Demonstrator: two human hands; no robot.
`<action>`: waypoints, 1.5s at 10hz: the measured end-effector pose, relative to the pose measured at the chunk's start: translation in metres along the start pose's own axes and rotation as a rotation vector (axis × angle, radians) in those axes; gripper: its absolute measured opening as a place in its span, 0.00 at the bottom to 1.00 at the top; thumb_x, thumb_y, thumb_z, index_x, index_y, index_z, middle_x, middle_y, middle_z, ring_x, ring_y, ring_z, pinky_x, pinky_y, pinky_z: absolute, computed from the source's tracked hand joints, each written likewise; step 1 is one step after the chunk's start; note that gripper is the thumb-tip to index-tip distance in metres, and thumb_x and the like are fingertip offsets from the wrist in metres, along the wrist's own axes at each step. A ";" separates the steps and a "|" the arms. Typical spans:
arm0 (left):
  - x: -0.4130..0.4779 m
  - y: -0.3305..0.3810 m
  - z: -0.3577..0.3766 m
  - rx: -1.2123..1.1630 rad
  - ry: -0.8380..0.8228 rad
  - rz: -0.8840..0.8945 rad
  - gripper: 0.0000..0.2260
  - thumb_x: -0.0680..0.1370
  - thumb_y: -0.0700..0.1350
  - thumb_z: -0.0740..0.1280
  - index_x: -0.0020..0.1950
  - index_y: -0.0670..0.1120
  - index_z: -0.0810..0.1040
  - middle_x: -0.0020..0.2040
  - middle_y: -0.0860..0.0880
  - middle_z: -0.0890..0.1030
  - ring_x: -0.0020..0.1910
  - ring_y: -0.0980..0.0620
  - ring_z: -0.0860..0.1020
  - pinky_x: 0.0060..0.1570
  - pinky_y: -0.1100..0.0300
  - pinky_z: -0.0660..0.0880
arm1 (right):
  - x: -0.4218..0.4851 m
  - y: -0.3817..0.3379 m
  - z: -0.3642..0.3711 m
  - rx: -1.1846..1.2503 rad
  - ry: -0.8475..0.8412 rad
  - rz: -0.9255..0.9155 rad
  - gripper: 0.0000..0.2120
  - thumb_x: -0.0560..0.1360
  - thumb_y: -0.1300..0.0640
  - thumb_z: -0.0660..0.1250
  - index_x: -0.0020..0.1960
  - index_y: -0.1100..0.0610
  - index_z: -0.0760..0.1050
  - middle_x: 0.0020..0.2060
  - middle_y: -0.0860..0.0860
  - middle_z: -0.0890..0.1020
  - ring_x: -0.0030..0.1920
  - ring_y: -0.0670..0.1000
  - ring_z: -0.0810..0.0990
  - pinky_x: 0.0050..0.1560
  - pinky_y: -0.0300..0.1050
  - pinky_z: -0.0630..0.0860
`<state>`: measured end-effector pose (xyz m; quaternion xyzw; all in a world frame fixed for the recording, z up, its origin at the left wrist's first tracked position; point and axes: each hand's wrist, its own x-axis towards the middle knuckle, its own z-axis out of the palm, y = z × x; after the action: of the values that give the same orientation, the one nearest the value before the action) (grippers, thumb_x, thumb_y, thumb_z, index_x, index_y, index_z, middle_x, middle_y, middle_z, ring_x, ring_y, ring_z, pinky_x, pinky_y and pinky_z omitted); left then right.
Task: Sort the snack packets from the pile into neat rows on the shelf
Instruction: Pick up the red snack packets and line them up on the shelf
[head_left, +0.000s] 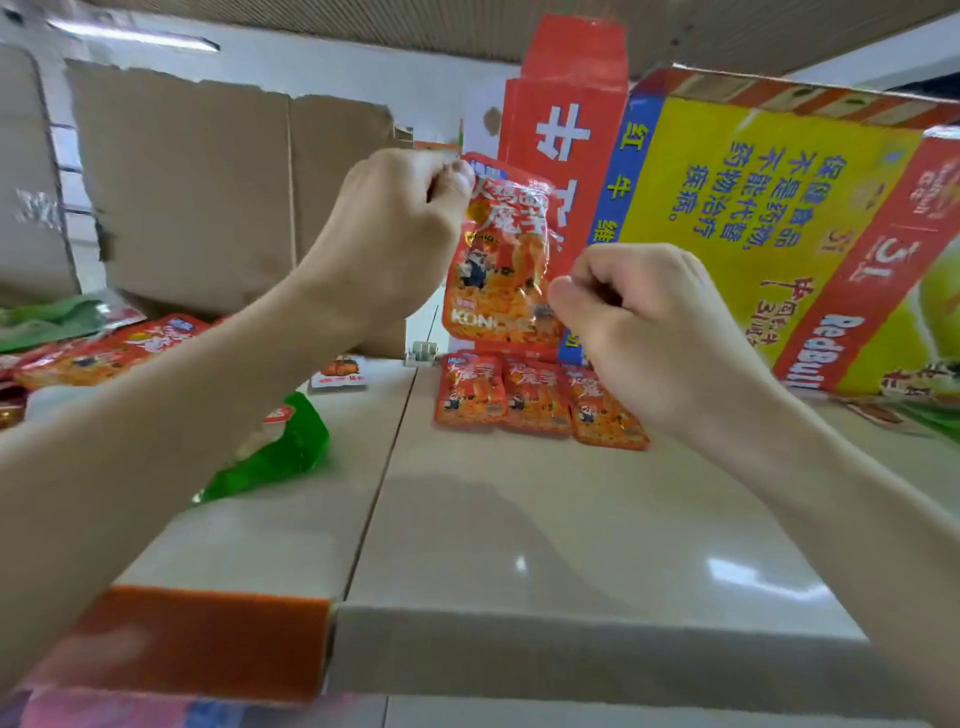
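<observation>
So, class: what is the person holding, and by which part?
An orange snack packet: the left hand pinches its top left corner, the right hand its lower right edge.

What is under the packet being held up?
A row of three matching packets lies on the shelf below the held packet. The right hand covers the rightmost one's upper right part.

The shelf (545, 545) is a beige board in two panels meeting at a seam, and a row of three orange-red snack packets (537, 405) lies flat, side by side, near its back. Just behind the row stands a yellow, red and blue carton (753, 208). Left of the row lie a small white packet (340, 375), a crumpled green bag (283, 449) and, farther left, a pile of orange packets (104, 351) before a brown cardboard box (208, 187).
</observation>
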<state>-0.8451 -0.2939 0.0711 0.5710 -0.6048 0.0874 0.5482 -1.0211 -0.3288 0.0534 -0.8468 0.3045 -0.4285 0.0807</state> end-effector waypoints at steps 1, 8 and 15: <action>0.012 -0.029 0.012 0.054 0.007 -0.064 0.22 0.85 0.48 0.56 0.34 0.38 0.66 0.31 0.36 0.71 0.31 0.41 0.68 0.32 0.52 0.69 | 0.021 0.002 0.012 -0.039 -0.094 0.018 0.17 0.80 0.56 0.60 0.33 0.57 0.67 0.26 0.47 0.70 0.29 0.47 0.66 0.30 0.44 0.64; -0.020 -0.102 0.057 0.625 -0.752 -0.166 0.18 0.82 0.61 0.55 0.41 0.50 0.71 0.41 0.55 0.79 0.37 0.55 0.78 0.39 0.59 0.78 | -0.023 0.089 0.110 -0.316 -0.352 0.192 0.15 0.72 0.40 0.51 0.36 0.47 0.68 0.29 0.48 0.75 0.33 0.55 0.77 0.41 0.55 0.78; -0.021 -0.114 0.057 0.618 -0.682 -0.140 0.17 0.80 0.63 0.57 0.43 0.51 0.72 0.38 0.59 0.79 0.35 0.56 0.80 0.38 0.60 0.79 | -0.023 0.069 0.098 -0.336 -0.407 0.097 0.16 0.68 0.43 0.48 0.33 0.52 0.67 0.29 0.47 0.74 0.34 0.55 0.76 0.44 0.55 0.77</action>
<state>-0.7925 -0.3613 -0.0262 0.7432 -0.6560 0.0336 0.1270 -0.9861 -0.3823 -0.0502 -0.9016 0.3889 -0.1885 0.0190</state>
